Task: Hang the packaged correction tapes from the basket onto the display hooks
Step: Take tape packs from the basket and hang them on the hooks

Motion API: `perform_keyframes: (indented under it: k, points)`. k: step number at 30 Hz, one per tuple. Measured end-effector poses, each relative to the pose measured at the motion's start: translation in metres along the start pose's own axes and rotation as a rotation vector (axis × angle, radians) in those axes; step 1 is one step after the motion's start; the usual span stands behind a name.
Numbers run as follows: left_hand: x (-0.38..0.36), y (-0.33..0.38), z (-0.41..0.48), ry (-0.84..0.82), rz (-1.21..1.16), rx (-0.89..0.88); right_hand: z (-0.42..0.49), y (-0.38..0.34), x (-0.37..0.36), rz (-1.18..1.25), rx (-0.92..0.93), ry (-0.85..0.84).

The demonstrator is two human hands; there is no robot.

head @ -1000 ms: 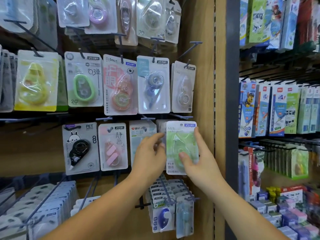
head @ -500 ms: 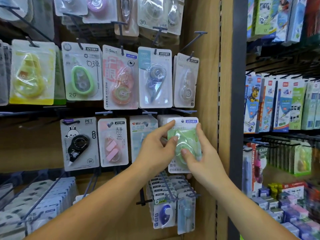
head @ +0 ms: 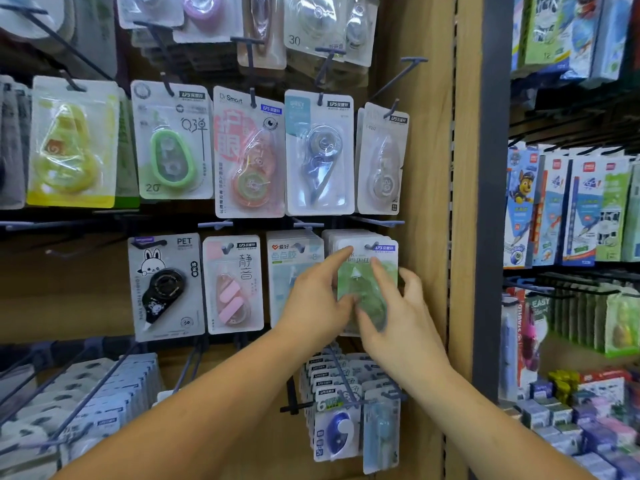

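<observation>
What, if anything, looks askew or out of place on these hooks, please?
The grey correction tape pack at the right end of the second row down hangs slightly askew, unlike the blue pack beside it.

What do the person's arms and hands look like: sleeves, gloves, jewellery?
No sleeves show: the left forearm and right forearm are bare to the frame edge. The left hand and right hand wear no gloves; no watch, bracelet or ring shows, though blur softens detail.
</observation>
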State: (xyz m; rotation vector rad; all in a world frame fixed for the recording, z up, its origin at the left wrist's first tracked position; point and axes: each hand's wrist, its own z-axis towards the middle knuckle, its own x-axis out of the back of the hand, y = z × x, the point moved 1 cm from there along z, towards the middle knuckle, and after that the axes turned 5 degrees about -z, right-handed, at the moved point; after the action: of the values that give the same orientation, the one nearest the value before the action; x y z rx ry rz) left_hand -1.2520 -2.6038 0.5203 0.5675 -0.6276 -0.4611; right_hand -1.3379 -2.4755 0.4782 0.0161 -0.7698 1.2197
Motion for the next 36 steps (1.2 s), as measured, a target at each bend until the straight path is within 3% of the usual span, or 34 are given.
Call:
perform_keyframes:
  k: [13,19,22,26,33,36]
  points:
    - [0.042,-0.029,-0.035,0.019,-0.116,0.145,0.031,0.005,-0.036,0.064,-0.134,-0.115]
    - [0.053,-0.024,-0.060,-0.020,-0.117,0.169,0.015,0.002,-0.020,0.077,-0.157,-0.063]
    - [0.060,-0.022,-0.085,-0.032,-0.127,0.169,-0.011,-0.011,-0.006,0.015,-0.152,0.007]
    - [0.075,-0.024,-0.132,-0.014,-0.126,0.182,-0.063,-0.041,0.005,-0.052,-0.016,0.062]
    - [0.104,-0.043,-0.250,0.024,-0.109,0.217,-0.175,-0.102,-0.017,0.032,0.139,-0.038]
    - [0.112,-0.068,-0.318,-0.018,-0.099,0.333,-0.235,-0.119,-0.045,0.000,0.182,-0.228]
